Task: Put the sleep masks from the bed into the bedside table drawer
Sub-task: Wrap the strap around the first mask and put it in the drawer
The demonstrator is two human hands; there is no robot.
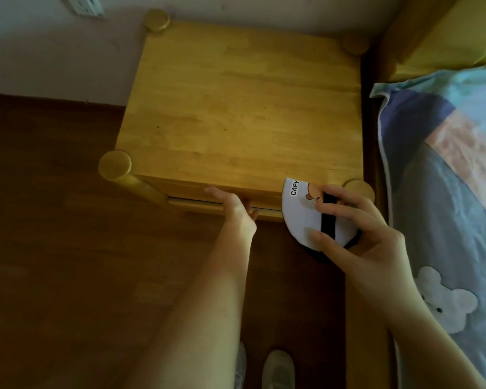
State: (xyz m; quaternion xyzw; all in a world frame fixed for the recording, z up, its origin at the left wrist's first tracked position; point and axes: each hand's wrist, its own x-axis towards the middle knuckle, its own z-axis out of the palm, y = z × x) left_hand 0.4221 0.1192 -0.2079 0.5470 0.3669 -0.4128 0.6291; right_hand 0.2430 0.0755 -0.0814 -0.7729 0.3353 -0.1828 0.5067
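A wooden bedside table (236, 108) stands against the wall, seen from above. Its top drawer (191, 203) shows only a narrow gap under the tabletop. My left hand (235, 207) grips the drawer's front edge, fingers curled under it. My right hand (354, 228) holds a white sleep mask (298, 217) with a cartoon print, the letters "CAPY" and a black strap, in front of the table's right front corner.
The bed (446, 192) with a blue patterned cover lies directly right of the table. A yellow pillow (455, 37) sits at the top right. Dark wooden floor (68, 248) spreads to the left and below. My shoes (275, 369) show at the bottom.
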